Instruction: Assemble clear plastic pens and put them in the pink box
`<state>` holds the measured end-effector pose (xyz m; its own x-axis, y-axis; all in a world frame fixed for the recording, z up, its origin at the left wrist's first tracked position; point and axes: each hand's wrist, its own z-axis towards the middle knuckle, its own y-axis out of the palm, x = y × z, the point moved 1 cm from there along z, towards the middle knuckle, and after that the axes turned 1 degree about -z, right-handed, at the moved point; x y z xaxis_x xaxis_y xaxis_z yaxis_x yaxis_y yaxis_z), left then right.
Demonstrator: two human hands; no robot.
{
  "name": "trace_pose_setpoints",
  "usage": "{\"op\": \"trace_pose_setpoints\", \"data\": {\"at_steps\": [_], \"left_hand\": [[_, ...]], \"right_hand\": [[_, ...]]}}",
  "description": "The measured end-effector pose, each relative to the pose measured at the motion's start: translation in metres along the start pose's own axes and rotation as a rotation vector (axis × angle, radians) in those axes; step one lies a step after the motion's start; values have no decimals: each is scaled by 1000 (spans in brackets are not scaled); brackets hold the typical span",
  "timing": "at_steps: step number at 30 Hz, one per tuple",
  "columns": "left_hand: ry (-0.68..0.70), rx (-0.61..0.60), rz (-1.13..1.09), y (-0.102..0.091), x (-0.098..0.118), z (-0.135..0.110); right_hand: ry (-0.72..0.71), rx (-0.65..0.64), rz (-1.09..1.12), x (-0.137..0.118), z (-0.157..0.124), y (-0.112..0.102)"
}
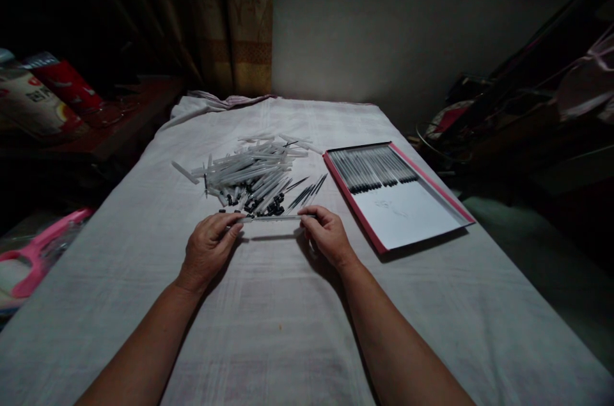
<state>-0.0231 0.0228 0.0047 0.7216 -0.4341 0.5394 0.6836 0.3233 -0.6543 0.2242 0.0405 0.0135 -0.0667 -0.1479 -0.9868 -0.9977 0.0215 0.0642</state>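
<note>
My left hand (211, 246) and my right hand (327, 236) hold one clear pen (275, 218) level between them, each pinching an end just above the cloth. Right behind them lies a loose pile of clear pen barrels (249, 169) with small black caps (268, 204) and several thin dark refills (304, 192) beside it. To the right sits a flat red-edged box (422, 214) with a row of finished pens (374, 167) packed at its far end.
A pale checked cloth (288, 316) covers the table. A pink plastic object (38, 249) lies off the left edge, red and white packets (48, 93) on a dark shelf behind it. Dark clutter (518, 112) fills the right; a curtain (244, 22) hangs behind.
</note>
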Motion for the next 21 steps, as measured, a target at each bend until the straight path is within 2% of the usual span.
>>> {"op": "trace_pose_setpoints", "data": {"at_steps": [8, 15, 21], "left_hand": [[50, -30, 68, 1, 2, -1], [-29, -78, 53, 2, 2, 0], [-53, -103, 77, 2, 2, 0]], "right_hand": [[-23, -42, 4, 1, 2, -4], [-28, -70, 31, -2, 0, -5], [-23, -44, 5, -3, -2, -4]]}}
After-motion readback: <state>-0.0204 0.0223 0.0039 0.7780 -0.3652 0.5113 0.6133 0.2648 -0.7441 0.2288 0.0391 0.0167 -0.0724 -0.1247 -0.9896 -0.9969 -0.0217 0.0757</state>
